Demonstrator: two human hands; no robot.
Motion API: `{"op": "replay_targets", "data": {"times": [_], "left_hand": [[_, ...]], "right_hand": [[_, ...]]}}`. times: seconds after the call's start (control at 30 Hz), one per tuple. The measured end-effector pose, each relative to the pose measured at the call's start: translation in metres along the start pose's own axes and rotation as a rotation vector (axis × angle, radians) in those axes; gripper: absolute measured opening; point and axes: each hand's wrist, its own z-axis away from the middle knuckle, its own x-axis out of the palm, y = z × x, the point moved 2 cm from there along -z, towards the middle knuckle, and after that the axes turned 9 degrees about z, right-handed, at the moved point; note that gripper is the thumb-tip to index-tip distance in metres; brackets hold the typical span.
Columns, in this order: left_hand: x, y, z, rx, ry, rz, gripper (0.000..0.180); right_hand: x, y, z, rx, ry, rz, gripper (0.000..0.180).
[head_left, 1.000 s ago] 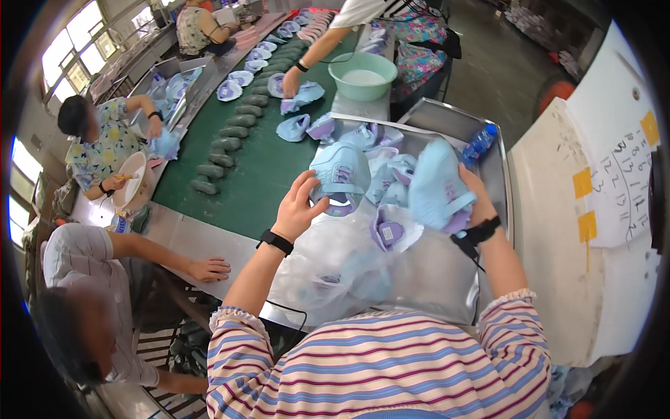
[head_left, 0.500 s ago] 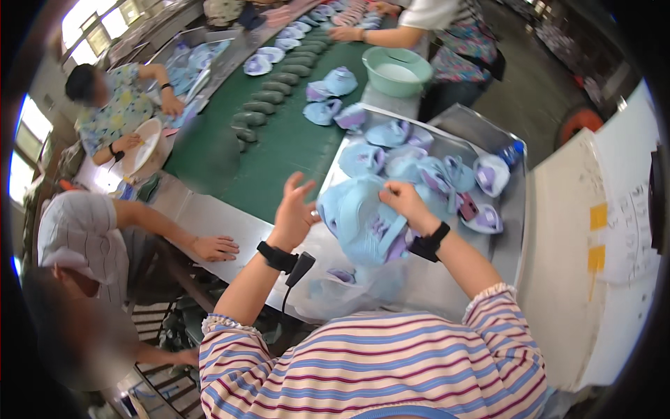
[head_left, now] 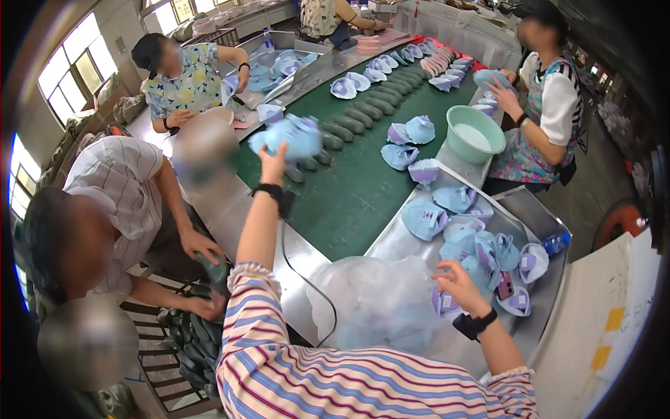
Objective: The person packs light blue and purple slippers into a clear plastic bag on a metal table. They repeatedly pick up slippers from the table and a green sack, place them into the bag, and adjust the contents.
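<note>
My left hand point(head_left: 273, 164) reaches out over the green belt, its fingers gripping light blue shoe uppers point(head_left: 294, 137) that are smeared by motion; how many it holds I cannot tell. My right hand point(head_left: 462, 285) hovers with fingers apart and nothing in it, beside the metal tray. A pile of blue and lilac shoe uppers point(head_left: 460, 244) lies in that tray point(head_left: 392, 237). Between my arms sits a clear plastic bag point(head_left: 370, 290) with pale blue things inside. Dark green shoe lasts point(head_left: 363, 117) stand in a row along the belt point(head_left: 335, 188).
A green basin point(head_left: 476, 134) stands right of the belt. A blue-capped bottle point(head_left: 556, 243) and a phone point(head_left: 505, 285) lie in the tray. Co-workers sit on both sides; the nearest person's hand point(head_left: 201, 246) holds a dark green last. A black cable point(head_left: 307, 279) hangs from my left wrist.
My left hand has swung forward and left over the belt with the uppers. My right hand has let go and moved right. The nearest co-worker has taken hold of a last.
</note>
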Motion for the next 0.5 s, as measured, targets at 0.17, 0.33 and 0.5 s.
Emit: {"op": "replay_targets", "data": {"times": [0.17,0.33,0.5], "left_hand": [[-0.001,-0.002,-0.013,-0.123,-0.359,-0.493,0.071],[0.098,0.003,0.214,-0.369,-1.389,-0.384,0.029],[0.034,-0.046,0.387,0.318,-1.869,-1.154,0.04]], "right_hand": [[0.007,-0.003,0.023,-0.023,-0.326,0.192,0.027],[0.051,0.071,0.004,-0.122,-0.469,0.611,0.029],[0.037,0.099,0.007,-0.098,-0.084,1.017,0.057]]}}
